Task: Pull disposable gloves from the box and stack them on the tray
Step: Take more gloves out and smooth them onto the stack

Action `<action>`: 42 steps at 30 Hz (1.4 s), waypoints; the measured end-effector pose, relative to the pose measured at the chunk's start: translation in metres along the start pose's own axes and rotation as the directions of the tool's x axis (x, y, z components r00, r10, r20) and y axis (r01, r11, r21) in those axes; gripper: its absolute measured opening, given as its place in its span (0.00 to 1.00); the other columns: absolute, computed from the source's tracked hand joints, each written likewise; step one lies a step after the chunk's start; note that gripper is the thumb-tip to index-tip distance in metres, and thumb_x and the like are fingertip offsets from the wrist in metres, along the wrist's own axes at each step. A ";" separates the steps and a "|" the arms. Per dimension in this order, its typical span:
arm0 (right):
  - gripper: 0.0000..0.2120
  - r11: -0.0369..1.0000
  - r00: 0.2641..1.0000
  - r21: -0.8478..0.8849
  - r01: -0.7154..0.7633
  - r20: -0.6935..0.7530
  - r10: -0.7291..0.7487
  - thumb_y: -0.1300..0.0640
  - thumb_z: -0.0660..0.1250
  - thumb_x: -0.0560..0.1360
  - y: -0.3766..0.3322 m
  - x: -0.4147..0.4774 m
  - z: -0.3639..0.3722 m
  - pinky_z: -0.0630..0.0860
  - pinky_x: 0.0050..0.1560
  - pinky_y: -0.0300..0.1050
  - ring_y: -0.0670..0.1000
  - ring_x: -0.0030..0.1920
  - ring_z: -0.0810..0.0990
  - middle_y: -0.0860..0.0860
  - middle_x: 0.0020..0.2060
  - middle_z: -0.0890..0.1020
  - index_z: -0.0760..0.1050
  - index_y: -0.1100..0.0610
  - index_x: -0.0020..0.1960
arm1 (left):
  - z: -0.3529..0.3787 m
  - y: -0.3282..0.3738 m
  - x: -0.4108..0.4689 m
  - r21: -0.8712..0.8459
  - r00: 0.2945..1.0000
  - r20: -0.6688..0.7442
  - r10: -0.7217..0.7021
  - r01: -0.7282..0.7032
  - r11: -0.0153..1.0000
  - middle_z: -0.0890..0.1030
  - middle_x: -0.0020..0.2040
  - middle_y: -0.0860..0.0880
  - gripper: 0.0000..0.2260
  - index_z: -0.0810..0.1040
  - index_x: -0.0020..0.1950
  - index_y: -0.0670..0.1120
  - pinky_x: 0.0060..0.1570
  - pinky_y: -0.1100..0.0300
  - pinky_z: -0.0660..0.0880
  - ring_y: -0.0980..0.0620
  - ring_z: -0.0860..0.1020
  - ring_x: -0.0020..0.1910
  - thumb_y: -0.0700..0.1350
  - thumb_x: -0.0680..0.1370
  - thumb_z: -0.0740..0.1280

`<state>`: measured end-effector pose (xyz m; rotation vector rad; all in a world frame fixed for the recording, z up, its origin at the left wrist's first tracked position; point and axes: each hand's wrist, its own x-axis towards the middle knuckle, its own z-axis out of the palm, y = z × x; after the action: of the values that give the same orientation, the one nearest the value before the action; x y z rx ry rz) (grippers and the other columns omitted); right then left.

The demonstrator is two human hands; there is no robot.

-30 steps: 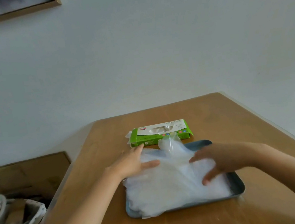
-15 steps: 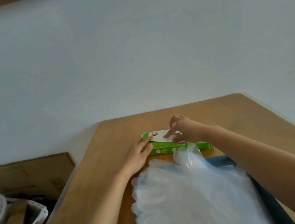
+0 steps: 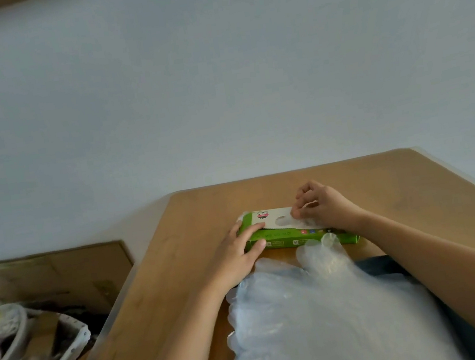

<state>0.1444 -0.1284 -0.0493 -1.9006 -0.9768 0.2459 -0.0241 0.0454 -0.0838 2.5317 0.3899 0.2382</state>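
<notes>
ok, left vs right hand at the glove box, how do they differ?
Left hand lies flat, fingers straight, pressing the left end of the green box; right hand is curled, fingers pinching a glove at the top opening. Left hand is nearer the camera, right hand farther back. Both touch the box.

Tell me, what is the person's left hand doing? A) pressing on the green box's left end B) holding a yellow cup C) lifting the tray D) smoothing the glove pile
A: the left hand lies with straight fingers on the left end of the green box, while the right hand pinches a glove at its opening.
</notes>
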 end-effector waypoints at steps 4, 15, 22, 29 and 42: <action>0.07 0.983 0.995 0.163 -0.086 -0.034 0.093 0.62 0.73 0.71 -0.002 -0.001 -0.001 0.72 0.43 0.35 0.48 0.44 0.74 0.50 0.46 0.72 0.78 0.57 0.36 | -0.002 0.004 -0.001 -0.029 1.000 0.005 -0.008 0.008 1.000 0.56 0.77 0.50 0.17 0.67 0.70 0.63 0.72 0.51 0.58 0.50 0.55 0.76 0.57 0.81 0.58; 0.05 0.980 0.998 0.195 -0.032 -0.052 0.042 0.60 0.71 0.74 -0.007 -0.009 -0.023 0.73 0.55 0.41 0.47 0.48 0.78 0.47 0.47 0.80 0.79 0.51 0.44 | -0.006 0.005 -0.003 -0.067 0.999 0.033 -0.014 0.016 0.998 0.60 0.73 0.51 0.16 0.70 0.68 0.63 0.72 0.54 0.59 0.51 0.59 0.74 0.58 0.79 0.60; 0.15 0.484 0.831 -0.676 0.556 0.443 -0.336 0.57 0.69 0.75 -0.021 -0.008 -0.001 0.69 0.54 0.45 0.51 0.56 0.68 0.49 0.54 0.74 0.79 0.46 0.60 | -0.004 0.006 -0.007 -0.100 0.999 -0.049 -0.010 0.005 0.995 0.68 0.57 0.52 0.08 0.73 0.56 0.67 0.63 0.55 0.69 0.52 0.70 0.59 0.59 0.77 0.64; 0.09 0.819 0.943 -0.477 0.320 0.240 -0.229 0.51 0.70 0.74 -0.009 -0.007 -0.001 0.64 0.44 0.35 0.46 0.45 0.68 0.45 0.43 0.72 0.84 0.54 0.48 | -0.006 0.005 -0.007 -0.067 0.996 -0.093 -0.006 0.000 0.998 0.70 0.53 0.52 0.04 0.73 0.48 0.63 0.56 0.57 0.69 0.53 0.72 0.55 0.54 0.77 0.66; 0.12 0.710 0.999 0.702 -0.043 0.018 0.043 0.62 0.56 0.81 -0.026 -0.012 -0.035 0.68 0.38 0.40 0.46 0.33 0.73 0.49 0.33 0.75 0.69 0.58 0.39 | -0.011 0.011 -0.006 -0.031 0.999 0.036 -0.030 0.032 0.999 0.68 0.56 0.52 0.18 0.70 0.65 0.66 0.56 0.59 0.64 0.53 0.66 0.58 0.61 0.76 0.64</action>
<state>0.1416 -0.1544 -0.0120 -1.2050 -0.6891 0.5633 -0.0301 0.0401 -0.0695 2.4937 0.4081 0.1858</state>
